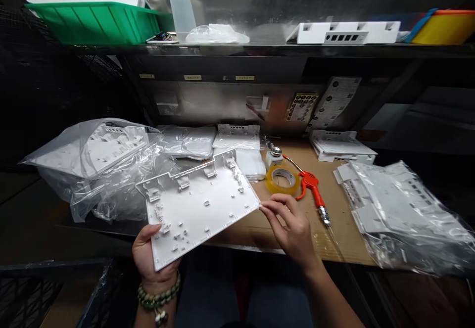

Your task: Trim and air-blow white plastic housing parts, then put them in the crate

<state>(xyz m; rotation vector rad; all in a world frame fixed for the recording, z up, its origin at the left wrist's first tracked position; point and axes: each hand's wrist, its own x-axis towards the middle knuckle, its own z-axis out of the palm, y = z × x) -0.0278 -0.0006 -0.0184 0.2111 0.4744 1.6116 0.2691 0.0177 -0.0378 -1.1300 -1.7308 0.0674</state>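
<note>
A white plastic housing (200, 209), its inner side with clips and small posts facing up, is held tilted above the front edge of the bench. My left hand (154, 254) grips its lower left edge, thumb on top and the other fingers hidden beneath. At the right corner, the fingertips of my right hand (291, 226) pinch the housing's edge. Just beyond my right hand lie a roll of yellow tape (293, 182) and a red air blow gun (310, 184) with a hose. A small white bottle with a metal top (273, 157) stands behind the tape.
Bagged white housings lie at left (107, 155) and right (401, 209). More housings (341, 145) are stacked at the back right. Overhead, a shelf (267, 50) carries a green bin (96, 23), a squeeze bottle (182, 14) and a yellow bin (445, 27). A dark crate (100, 278) stands at lower left.
</note>
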